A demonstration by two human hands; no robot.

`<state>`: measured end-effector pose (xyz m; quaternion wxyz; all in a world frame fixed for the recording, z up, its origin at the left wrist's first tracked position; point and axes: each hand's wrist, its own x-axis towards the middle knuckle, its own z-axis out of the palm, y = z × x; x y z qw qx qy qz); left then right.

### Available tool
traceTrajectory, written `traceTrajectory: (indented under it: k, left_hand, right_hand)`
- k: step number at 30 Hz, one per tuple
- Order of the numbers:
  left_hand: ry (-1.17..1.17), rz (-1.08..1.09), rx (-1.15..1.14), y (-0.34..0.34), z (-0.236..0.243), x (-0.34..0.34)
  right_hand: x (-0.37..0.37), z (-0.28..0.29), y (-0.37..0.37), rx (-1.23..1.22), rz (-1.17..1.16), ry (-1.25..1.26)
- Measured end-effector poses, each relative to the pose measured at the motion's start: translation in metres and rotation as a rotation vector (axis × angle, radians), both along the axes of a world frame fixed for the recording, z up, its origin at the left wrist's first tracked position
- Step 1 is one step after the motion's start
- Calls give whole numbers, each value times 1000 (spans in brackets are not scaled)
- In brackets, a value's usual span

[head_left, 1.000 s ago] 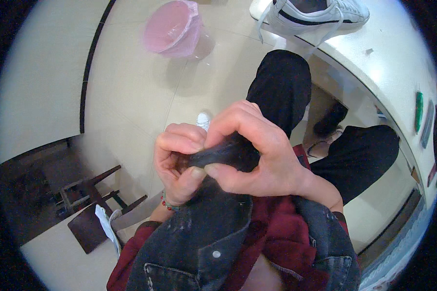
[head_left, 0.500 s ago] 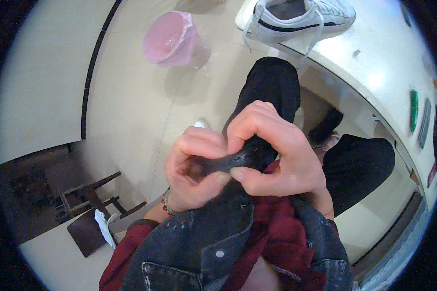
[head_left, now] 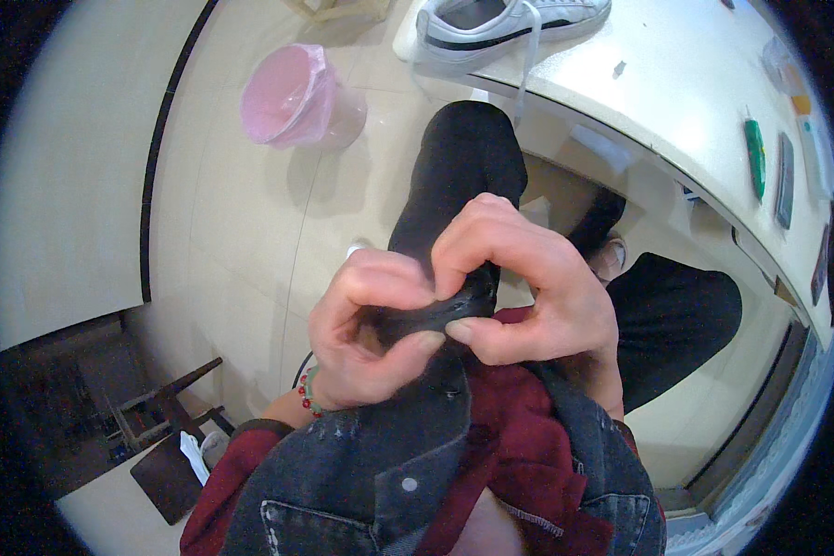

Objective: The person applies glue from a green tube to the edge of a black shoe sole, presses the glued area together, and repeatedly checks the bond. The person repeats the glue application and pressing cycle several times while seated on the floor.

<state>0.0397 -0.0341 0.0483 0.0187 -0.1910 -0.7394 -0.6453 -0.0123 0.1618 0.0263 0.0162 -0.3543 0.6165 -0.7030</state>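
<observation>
In front of my lap, my left hand (head_left: pixel 361 324) and my right hand (head_left: pixel 537 287) meet, with fingertips and thumbs close together. Between them a thin, dark, shiny strip (head_left: pixel 435 316) is stretched, pinched from both sides. Its kind is not clear, and its ends are partly hidden inside my curled fingers. A beaded bracelet (head_left: pixel 308 394) circles my left wrist. Below the hands lies my dark denim jacket (head_left: pixel 380 463) over a maroon top.
At the right, a white table (head_left: pixel 676 102) carries a white sneaker (head_left: pixel 510 28) with loose laces, a green pen-like tool (head_left: pixel 755 157) and a grey bar (head_left: pixel 785 181). A pink lined bin (head_left: pixel 343 116) stands on the floor. A dark stool (head_left: pixel 171 473) is at lower left.
My view has shifted, so the table, sneaker and bin sit further left in it. Both hands keep their pinch on the dark strip, nearly unmoved.
</observation>
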Motion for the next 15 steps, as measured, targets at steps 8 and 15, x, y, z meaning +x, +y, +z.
traceTrajectory:
  k: [8, 15]
  left_hand:
    - [1, -26, 76, 2, -1, 12]
    - [32, -47, 24, 6, -1, 10]
  right_hand:
    - [18, 3, 2, 9, -15, -13]
    - [22, 0, 8, 22, -17, -5]
